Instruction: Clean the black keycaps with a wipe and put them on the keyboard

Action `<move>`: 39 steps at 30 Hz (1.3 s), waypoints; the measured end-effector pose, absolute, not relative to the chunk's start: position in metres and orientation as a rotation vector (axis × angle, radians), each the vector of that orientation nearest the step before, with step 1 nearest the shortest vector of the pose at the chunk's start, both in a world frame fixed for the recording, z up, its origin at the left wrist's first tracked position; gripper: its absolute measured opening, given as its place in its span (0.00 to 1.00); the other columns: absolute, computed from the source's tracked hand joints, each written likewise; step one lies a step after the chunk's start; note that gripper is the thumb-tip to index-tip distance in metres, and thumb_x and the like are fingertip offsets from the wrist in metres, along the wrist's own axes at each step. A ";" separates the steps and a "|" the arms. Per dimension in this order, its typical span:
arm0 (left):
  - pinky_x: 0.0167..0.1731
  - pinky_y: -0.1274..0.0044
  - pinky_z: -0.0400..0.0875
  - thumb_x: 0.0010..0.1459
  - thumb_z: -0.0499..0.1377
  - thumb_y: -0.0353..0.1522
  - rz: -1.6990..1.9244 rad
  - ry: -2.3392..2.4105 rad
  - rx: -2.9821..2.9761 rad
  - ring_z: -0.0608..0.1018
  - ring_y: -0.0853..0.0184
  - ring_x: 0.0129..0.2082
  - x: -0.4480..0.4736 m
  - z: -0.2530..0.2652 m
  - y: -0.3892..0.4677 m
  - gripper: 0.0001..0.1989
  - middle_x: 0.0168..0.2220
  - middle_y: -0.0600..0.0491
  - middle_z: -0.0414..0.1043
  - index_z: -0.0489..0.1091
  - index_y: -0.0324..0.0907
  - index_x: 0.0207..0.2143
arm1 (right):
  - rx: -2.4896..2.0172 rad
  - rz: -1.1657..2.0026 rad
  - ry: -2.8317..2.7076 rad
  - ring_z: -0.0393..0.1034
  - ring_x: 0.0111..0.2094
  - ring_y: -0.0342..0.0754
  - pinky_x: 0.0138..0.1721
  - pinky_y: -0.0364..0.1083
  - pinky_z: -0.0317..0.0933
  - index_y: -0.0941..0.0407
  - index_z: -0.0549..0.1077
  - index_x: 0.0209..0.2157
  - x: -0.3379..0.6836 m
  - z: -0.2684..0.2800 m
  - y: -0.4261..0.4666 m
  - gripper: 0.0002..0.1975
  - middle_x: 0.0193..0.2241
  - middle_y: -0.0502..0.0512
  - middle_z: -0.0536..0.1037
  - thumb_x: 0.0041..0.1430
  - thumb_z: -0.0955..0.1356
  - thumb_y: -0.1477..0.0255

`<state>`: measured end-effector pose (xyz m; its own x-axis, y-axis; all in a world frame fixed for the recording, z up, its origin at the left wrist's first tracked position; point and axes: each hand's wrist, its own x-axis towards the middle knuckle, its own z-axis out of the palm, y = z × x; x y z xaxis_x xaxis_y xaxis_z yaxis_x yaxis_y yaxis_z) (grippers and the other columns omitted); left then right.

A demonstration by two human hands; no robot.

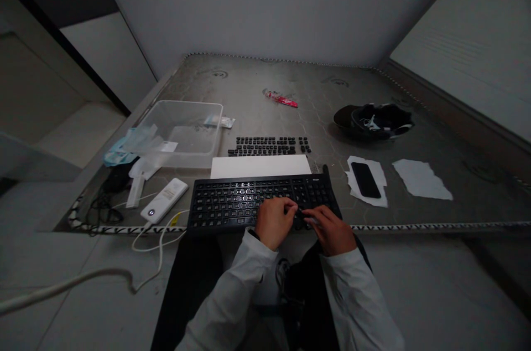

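Observation:
A black keyboard (232, 202) lies at the front edge of the mattress-like surface, its main key area showing bare square sockets. Over its right part, my left hand (272, 223) is closed in a pinch, thumb and forefinger together near a small dark piece. Close beside it, my right hand (334, 230) is also closed, fingers curled around something small and greyish that I cannot make out. Both sets of fingertips nearly meet above the keys. Behind the keyboard lies a white strip (261, 167), and beyond that several black keycaps (265, 146) stand in rows.
A clear plastic bin (182, 158) stands left, near a white power bank (165, 200) with cables. To the right are a black phone (365, 180) on paper, another paper sheet (422, 179) and a dark cap (373, 120). A red packet (282, 99) lies farther back.

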<state>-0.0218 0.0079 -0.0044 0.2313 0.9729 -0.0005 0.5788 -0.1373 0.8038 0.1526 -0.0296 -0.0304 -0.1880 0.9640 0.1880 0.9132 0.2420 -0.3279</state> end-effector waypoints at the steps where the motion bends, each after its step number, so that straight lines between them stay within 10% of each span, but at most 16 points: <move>1: 0.36 0.77 0.67 0.55 0.54 0.33 0.718 1.434 1.812 0.77 0.68 0.32 -0.021 -0.005 0.008 0.09 0.31 0.55 0.78 0.75 0.46 0.34 | -1.726 0.186 -2.167 0.71 0.33 0.46 0.30 0.42 0.61 0.49 0.73 0.41 0.153 -0.031 -0.030 0.13 0.35 0.53 0.74 0.60 0.60 0.65; 39: 0.33 0.78 0.68 0.52 0.57 0.33 0.709 1.393 1.745 0.77 0.68 0.30 -0.010 -0.013 0.003 0.08 0.28 0.54 0.78 0.76 0.44 0.31 | -1.638 0.441 -1.830 0.70 0.33 0.48 0.36 0.46 0.64 0.51 0.75 0.38 0.154 -0.045 -0.028 0.13 0.32 0.54 0.74 0.55 0.65 0.62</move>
<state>-0.0098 0.0025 -0.0130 0.2446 0.9686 -0.0437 0.5346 -0.0971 0.8395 0.1537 -0.0282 -0.0454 -0.0232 0.9723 0.2326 0.7593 0.1685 -0.6285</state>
